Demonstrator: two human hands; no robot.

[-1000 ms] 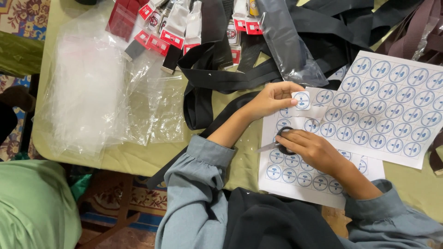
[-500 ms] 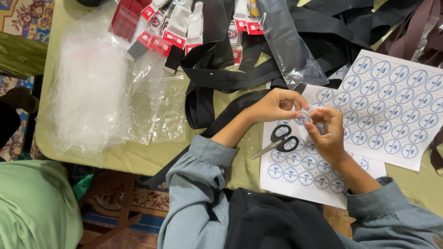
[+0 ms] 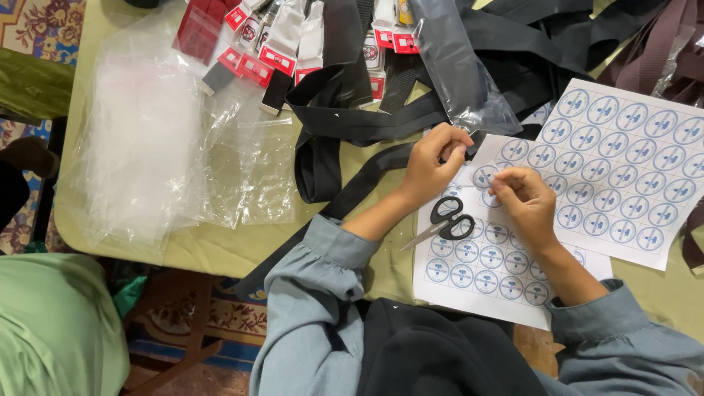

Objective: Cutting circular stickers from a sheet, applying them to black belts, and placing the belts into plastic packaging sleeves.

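Head view is looking straight down on two hands working close together over sheets of round stickers. The left hand (image 3: 433, 165) is curling its fingers into a narrow grip at the corner of the upper sticker sheet (image 3: 623, 169), apparently pinching the sheet's edge to keep it from sliding; whether a peeled sticker is sitting between the fingertips cannot be made out. The right hand (image 3: 526, 205) is bunching thumb and forefinger in a tight pinch just above the same sheet, seemingly picking at one small round sticker, though the piece itself is too small to tell. Both hands are hovering near each other so that one can steady while the other lifts.

The scissors (image 3: 447, 222), black-handled, are lying blades shut on the lower sticker sheet (image 3: 484, 275), between the two wrists and within easy reach. The lower sheet is lying partly under the upper one. Black straps (image 3: 345, 121) are trailing across the green bench (image 3: 220, 246), and clear plastic bags (image 3: 147, 147) are spreading out to the left, well apart from the hands. Red-and-white tagged packets (image 3: 271, 44) are lying at the far edge.
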